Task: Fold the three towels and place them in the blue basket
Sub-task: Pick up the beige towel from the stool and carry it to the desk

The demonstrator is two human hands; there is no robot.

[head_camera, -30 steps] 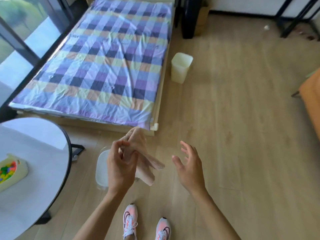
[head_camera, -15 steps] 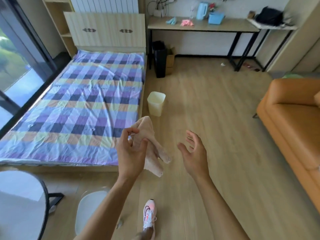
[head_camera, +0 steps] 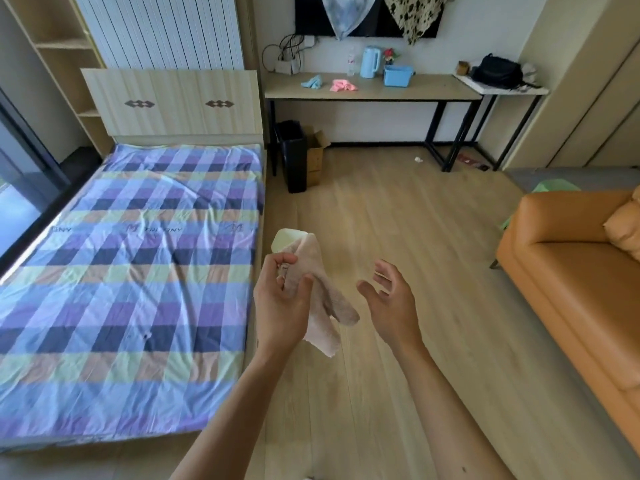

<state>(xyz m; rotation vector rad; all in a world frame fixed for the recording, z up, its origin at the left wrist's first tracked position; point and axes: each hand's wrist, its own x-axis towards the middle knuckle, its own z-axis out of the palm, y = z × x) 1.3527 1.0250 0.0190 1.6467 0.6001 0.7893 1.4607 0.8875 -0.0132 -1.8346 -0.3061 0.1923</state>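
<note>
My left hand (head_camera: 282,306) grips a crumpled beige towel (head_camera: 320,299), which hangs down in front of me over the floor. To its right my right hand (head_camera: 391,299) is open with fingers spread, holding nothing and not touching the towel. On the far desk (head_camera: 433,90) lie a light blue towel (head_camera: 311,82) and a pink towel (head_camera: 343,85), both bunched up. The blue basket (head_camera: 397,76) stands on the same desk, right of the pink towel.
A bed with a checked cover (head_camera: 138,265) fills the left. An orange sofa (head_camera: 571,271) stands at the right. A pale bin (head_camera: 284,239) sits behind the towel. A black bin (head_camera: 292,155) and cardboard box (head_camera: 315,157) stand by the desk; a kettle (head_camera: 370,62) is on it.
The view has lifted from the floor towards the far desk, and the round table and my shoes have left the frame. The left hand keeps its hold on the beige towel; the right stays open.
</note>
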